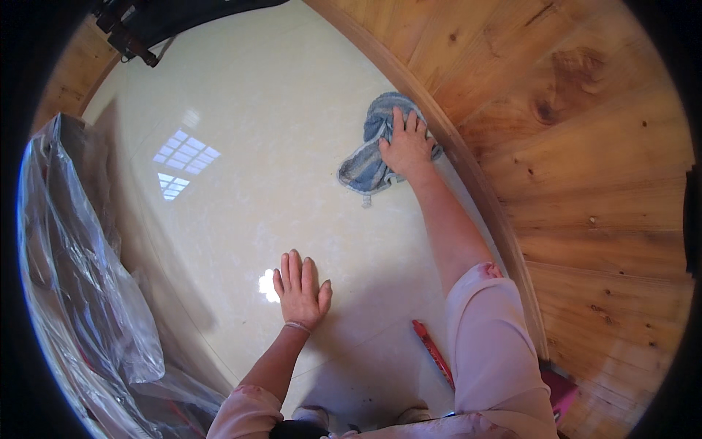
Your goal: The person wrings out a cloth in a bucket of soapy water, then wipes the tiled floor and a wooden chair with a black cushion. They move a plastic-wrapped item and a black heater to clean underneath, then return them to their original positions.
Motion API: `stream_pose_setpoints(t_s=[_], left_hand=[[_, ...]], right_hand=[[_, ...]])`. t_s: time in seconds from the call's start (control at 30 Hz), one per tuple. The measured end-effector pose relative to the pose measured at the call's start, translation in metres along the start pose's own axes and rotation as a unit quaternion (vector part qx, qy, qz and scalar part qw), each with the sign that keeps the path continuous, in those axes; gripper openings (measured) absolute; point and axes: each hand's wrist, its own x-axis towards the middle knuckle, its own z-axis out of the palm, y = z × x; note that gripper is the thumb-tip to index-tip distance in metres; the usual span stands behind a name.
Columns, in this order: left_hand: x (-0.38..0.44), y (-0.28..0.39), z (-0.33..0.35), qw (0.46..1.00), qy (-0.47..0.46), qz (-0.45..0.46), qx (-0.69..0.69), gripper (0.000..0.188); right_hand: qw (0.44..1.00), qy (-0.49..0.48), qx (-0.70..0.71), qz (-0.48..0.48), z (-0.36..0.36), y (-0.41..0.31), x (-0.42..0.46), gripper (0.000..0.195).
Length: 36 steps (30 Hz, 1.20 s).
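Observation:
My right hand (408, 145) presses down on a crumpled blue-grey striped cloth (364, 164) with a pale edge. Its fingers are spread over the cloth, which lies on the glossy cream tile floor (247, 208) against the wooden skirting board (466, 148). Part of the cloth is hidden under the hand. Lower and to the left, my left hand (300, 293) rests palm down on the bare tile, fingers apart, holding nothing. A red pen or marker (433, 351) lies on the floor beside my right forearm, its lower end hidden by the sleeve.
Knotty wood panelling (592, 181) rises along the right side. A large object wrapped in clear plastic (93, 263) stands along the left. At the top left is a black item (197, 16) with a dark brown turned piece (131, 44). A magenta object (558, 389) sits at the lower right.

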Motion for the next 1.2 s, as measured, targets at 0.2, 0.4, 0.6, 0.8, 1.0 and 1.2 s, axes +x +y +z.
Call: stream_pose_setpoints(t_s=[0.2,0.4,0.6,0.8,1.0,1.2], left_hand=[[0.0,-0.005,-0.003,1.0,-0.006,-0.011,0.007,0.065],[0.009,-0.013,0.005,0.999,0.024,-0.009,0.041,0.063],[0.009,-0.017,0.016,0.994,0.085,0.049,0.051,0.061],[0.012,-0.03,0.019,0.994,0.081,0.042,0.062,0.06],[0.014,-0.036,0.021,0.991,0.09,0.058,0.083,0.058],[0.013,-0.037,0.026,0.992,0.089,0.045,0.081,0.059]], right_hand=[[0.996,0.007,-0.006,0.086,-0.002,0.014,-0.067,0.076],[0.988,0.069,-0.054,0.127,0.004,0.079,-0.169,0.076],[0.974,0.067,-0.07,0.207,0.008,0.168,-0.309,0.079],[0.945,0.048,-0.096,0.309,0.01,0.234,-0.418,0.078],[0.869,0.029,-0.086,0.486,0.014,0.283,-0.489,0.078],[0.81,0.066,0.0,0.583,0.024,0.288,-0.525,0.082]])
